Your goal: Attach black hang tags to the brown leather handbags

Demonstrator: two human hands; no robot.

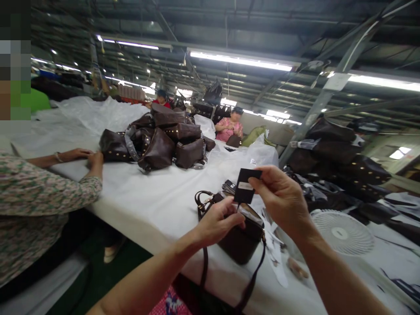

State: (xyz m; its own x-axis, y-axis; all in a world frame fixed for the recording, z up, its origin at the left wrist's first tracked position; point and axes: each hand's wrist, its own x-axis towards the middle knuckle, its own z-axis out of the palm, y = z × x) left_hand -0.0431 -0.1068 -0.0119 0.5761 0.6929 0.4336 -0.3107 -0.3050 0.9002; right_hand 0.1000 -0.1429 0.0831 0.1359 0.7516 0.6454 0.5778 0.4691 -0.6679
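My right hand [284, 201] pinches a black hang tag [242, 196] with a pale label between thumb and fingers, holding it up above a small dark brown handbag [244, 245]. My left hand [218, 222] is closed just below the tag, its fingers around what looks like the tag's thin dark cord. The handbag stands upright near the table's front edge, its top partly hidden by my left hand. Its long strap [254, 280] hangs over the edge. More dark tags [229, 187] lie just behind the bag.
Several brown studded bags [160, 146] are heaped on the white-covered table [144, 197]. A co-worker's floral sleeve [49, 188] and hands are at left. A white fan [343, 232] lies at right, near more stacked bags [341, 162]. Another person [229, 129] is farther back.
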